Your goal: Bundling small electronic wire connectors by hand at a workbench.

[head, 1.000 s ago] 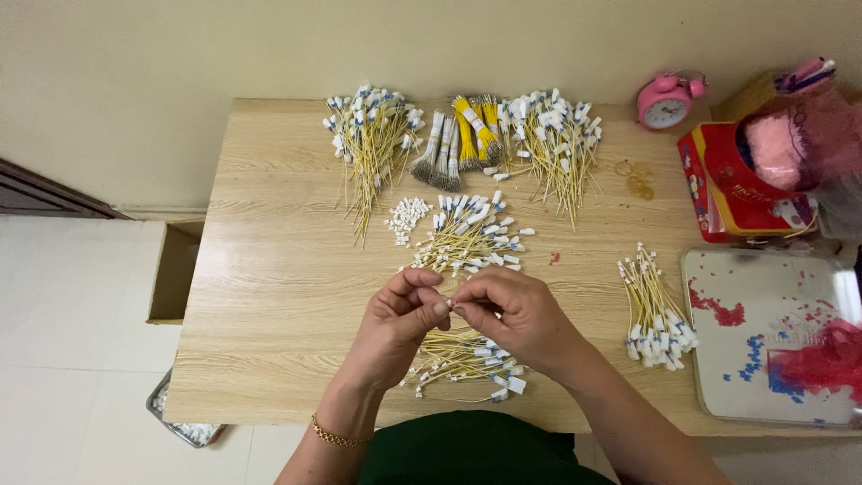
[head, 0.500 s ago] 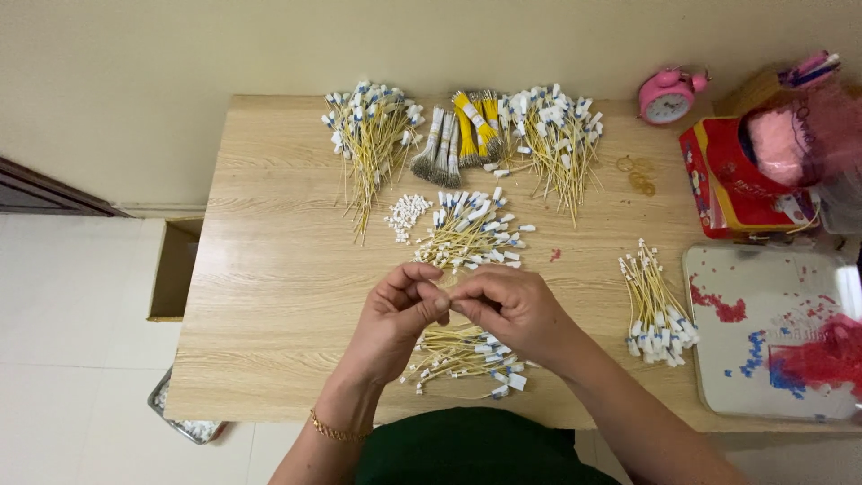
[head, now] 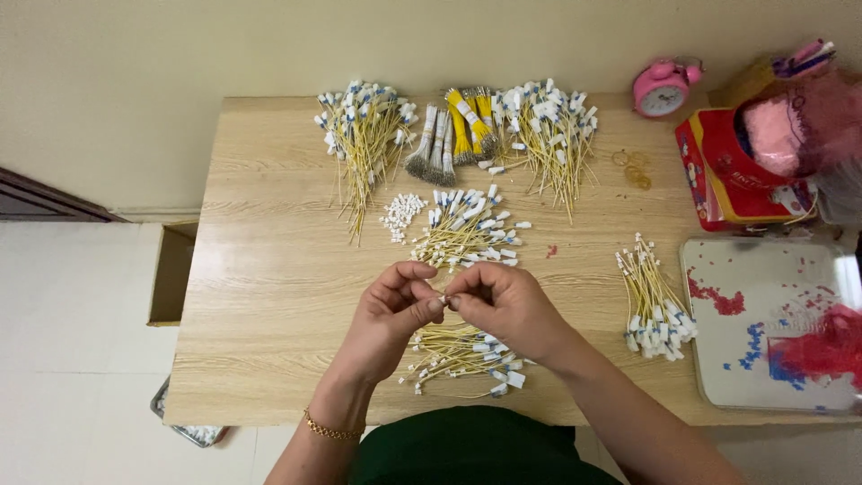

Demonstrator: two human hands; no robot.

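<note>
— What are the hands doing?
— The left hand (head: 388, 319) and right hand (head: 503, 305) pinch one small white connector (head: 443, 299) between fingertips, above the yellow wire pile (head: 462, 355) by the table (head: 269, 296)'s near edge.

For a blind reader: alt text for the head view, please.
Two hands, left hand and right hand, pinch a small white piece together over a wooden table strewn with bundles of yellow wires. A pink clock stands at the back.
</note>
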